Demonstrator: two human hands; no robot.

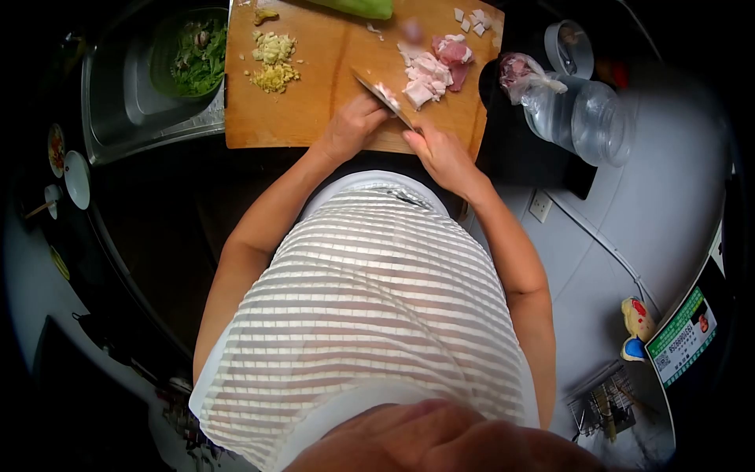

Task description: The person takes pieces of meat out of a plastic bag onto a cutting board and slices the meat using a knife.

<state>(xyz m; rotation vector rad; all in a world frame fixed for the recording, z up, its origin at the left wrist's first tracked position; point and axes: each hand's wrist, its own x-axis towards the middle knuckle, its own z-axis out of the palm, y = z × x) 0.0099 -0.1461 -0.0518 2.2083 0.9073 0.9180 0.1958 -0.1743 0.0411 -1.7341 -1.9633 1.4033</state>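
Observation:
My right hand (440,157) is closed around the handle of a kitchen knife (399,110) near the front edge of a wooden cutting board (338,47). The blade points away to the left, with small pale bits of meat on it. Curled close against the blade's near side is my left hand (355,124); its fingertips are partly hidden, so what they hold does not show. Just beyond the knife lies sliced pale, fatty meat (427,77), with a pinker piece of meat (453,51) behind it.
Chopped garlic (274,49) and a finely minced yellow heap (275,77) lie on the board's left. A green vegetable (358,6) lies at the back, white cubes (472,20) at the back right. Leafy greens (200,59) sit in a sink (118,118); clear plastic containers (602,122) stand right.

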